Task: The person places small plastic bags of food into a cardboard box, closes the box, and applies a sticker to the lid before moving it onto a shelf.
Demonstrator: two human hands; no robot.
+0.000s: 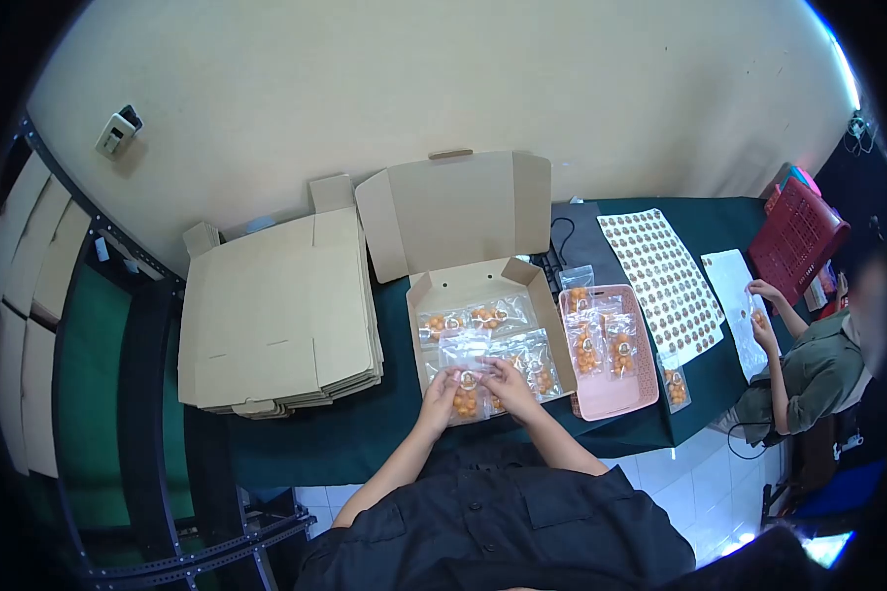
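While both hands met over the near left part of the open carton [463, 283], a clear plastic bag of small orange balls [465, 402] lay between them, its upper part reaching forward over the box. The left hand [438, 402] grasped the bag's left side with bent fingers, and the right hand [515, 393] pinched its right side, thumb and fingertips close together; how hard either pressed, I could not tell. The bag looked light and limp, its film probably a little slippery, and its round contents seemed likely to roll and bunch toward the lower end. The flat plastic above the balls, or the two side edges, looked like the best hold, since a squeeze on the filled part might have dented whatever was soft inside. More filled bags [527, 360] lay in the carton. Just to its right, a pink basket [616, 402] held similar bags [587, 350], and beyond that lay a sheet of round stickers [660, 286]. Flat cartons [266, 320] were stacked on the left, all on a dark green cloth [310, 448] against a pale wall [365, 89]. A metal rack [182, 554] stood at the far left, pale tiles [700, 481] showed below, and at the right another person [816, 369] handled a small item near a dark red basket [800, 231].
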